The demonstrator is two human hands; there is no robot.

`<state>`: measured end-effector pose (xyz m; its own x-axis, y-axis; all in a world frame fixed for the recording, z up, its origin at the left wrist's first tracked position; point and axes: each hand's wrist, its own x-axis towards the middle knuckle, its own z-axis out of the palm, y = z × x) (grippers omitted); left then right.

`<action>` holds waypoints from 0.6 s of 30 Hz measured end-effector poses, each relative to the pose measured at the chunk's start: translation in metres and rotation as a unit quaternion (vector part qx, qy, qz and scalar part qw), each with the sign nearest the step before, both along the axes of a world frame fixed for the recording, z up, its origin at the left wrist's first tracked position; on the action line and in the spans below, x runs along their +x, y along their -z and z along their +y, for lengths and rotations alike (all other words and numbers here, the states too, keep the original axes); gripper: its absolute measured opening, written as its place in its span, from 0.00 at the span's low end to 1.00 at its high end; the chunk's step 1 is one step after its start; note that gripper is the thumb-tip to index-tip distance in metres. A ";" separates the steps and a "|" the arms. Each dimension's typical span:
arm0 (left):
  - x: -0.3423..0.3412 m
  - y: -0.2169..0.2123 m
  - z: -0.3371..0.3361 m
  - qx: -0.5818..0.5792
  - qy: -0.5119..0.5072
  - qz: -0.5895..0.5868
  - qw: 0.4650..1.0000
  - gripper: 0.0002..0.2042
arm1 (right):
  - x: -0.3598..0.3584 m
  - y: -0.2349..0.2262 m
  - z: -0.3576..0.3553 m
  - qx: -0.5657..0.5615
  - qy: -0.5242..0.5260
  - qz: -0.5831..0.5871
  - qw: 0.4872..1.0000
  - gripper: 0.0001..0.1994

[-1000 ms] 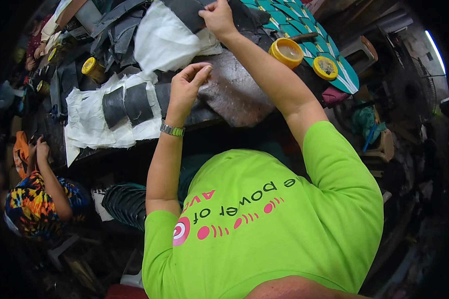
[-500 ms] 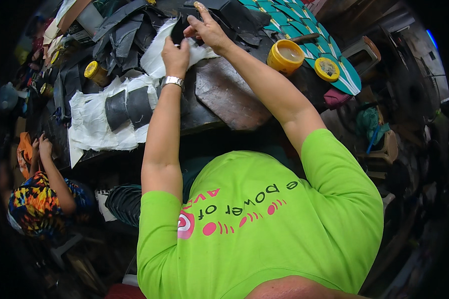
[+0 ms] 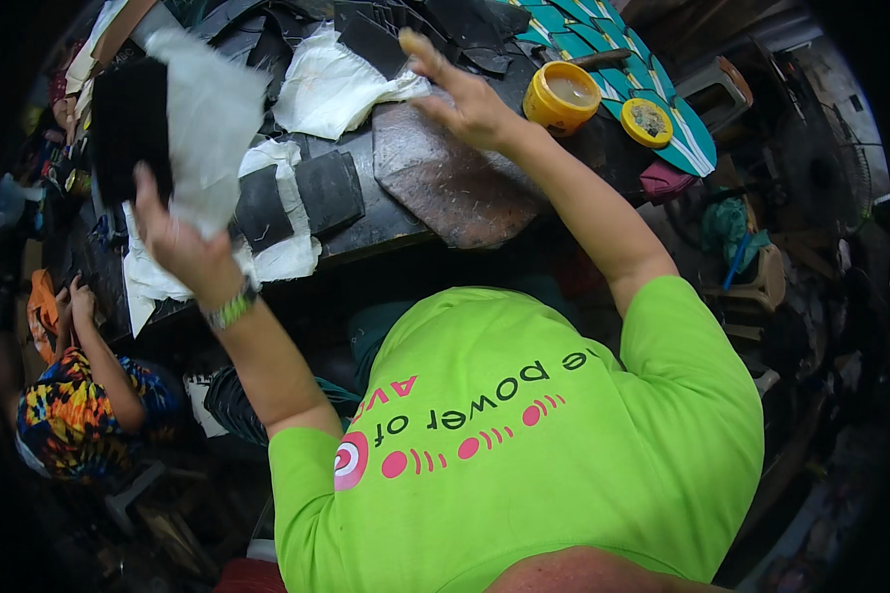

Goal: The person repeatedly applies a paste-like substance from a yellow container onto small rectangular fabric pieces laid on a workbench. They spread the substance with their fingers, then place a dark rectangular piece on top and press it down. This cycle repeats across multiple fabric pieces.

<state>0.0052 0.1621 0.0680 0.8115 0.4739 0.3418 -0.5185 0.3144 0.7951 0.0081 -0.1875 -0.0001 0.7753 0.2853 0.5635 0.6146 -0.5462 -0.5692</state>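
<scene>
My left hand (image 3: 183, 247) is raised over the left side of the work table and grips a flat black piece (image 3: 127, 128) together with a thin white sheet (image 3: 208, 114). My right hand (image 3: 460, 94) reaches across the table with its fingers spread and nothing in it. It hovers by the edge of a crumpled white cloth (image 3: 331, 89), just above a worn brown slab (image 3: 445, 183).
Two black pieces (image 3: 297, 193) lie on white cloth near the table's front edge. A yellow tub (image 3: 561, 96) and its yellow lid (image 3: 648, 122) stand at the right beside teal patterned pieces (image 3: 603, 35). Another person in a colourful shirt (image 3: 69, 405) sits low at the left.
Both hands were together at the back of the table. My left hand has swung left and up with the black piece and white sheet; my right hand stayed there with its fingers spread.
</scene>
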 end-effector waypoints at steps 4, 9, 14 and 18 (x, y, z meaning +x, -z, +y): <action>-0.056 0.022 0.038 -0.151 0.052 0.096 0.982 0.15 | -0.091 0.020 -0.003 -0.348 0.068 0.155 0.922 0.39; -0.079 0.052 0.021 -0.074 0.009 0.130 0.989 0.17 | -0.075 0.037 0.010 -0.284 0.138 0.179 0.932 0.46; -0.091 0.046 -0.001 -0.097 0.071 0.091 0.989 0.14 | -0.034 0.041 0.032 -0.271 0.229 0.203 0.913 0.47; -0.098 0.042 0.001 -0.095 0.056 0.087 0.990 0.13 | -0.072 0.033 0.030 -0.285 0.156 0.175 0.929 0.47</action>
<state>-0.0932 0.1636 0.0264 0.9014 0.4202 0.1049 -0.3318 0.5145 0.7907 -0.0634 -0.1575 -0.0332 0.9777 0.1908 0.0874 0.2075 -0.9410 -0.2675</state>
